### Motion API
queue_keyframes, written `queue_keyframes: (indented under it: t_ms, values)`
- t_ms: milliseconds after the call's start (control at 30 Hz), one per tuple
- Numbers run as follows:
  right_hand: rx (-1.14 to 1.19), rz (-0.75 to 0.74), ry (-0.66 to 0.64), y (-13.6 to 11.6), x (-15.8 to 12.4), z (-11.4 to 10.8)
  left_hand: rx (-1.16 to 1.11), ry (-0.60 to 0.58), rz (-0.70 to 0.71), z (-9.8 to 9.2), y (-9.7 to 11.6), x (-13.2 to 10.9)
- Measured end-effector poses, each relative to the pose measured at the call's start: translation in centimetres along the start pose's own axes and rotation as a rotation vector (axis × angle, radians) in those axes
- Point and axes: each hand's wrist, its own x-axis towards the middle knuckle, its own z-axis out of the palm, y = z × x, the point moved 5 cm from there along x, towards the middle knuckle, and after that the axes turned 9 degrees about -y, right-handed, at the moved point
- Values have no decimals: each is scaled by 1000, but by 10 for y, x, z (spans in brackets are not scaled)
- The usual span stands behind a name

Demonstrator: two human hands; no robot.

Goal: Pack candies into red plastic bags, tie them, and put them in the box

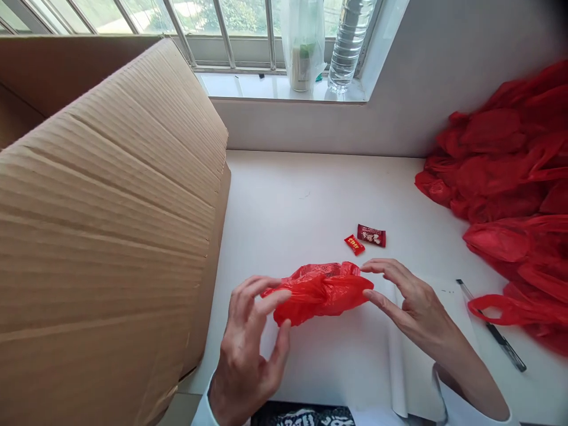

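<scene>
A crumpled red plastic bag (323, 293) lies on the white table between my two hands. My left hand (252, 343) is at the bag's left end, thumb and fingers spread apart, fingertips over its edge. At the right end, my right hand (406, 305) has its thumb and fingers parted around the bag's tip. Whether the fingertips press on the plastic is hard to tell. Just beyond the bag lie two small wrapped packets, a bright red one (354, 245) and a dark red one (371, 235).
A large open cardboard box (110, 236) fills the left side. Many red plastic bags (510, 154) are heaped at the right, beside a pen (506, 343) and white paper (417, 378). A plastic bottle (350, 47) stands on the windowsill. A black printed item (304, 414) is at the front edge.
</scene>
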Motion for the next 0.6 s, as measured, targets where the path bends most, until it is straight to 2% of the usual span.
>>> queue_keyframes:
  t_ms: [100,167,233,333,400,467,533,600]
  values:
    - [-88,-134,16,-29,7,13,110,-140,227,14,19,11]
    - [-125,-156,-9,-42,14,23,130,-180,271,23,21,21]
    - [-96,-150,-21,-46,18,27,56,-186,254,28,15,30]
    - [25,-122,69,-35,14,15,-77,-94,139,24,-3,31]
    - [80,-64,199,-17,2,-3,-165,43,-21,16,-22,24]
    - [89,22,260,5,-11,-18,-267,155,-184,11,-40,14]
    - [55,91,171,24,-21,-24,-371,163,-293,13,-50,6]
    - [-3,90,33,30,-26,-26,-459,87,-347,17,-49,2]
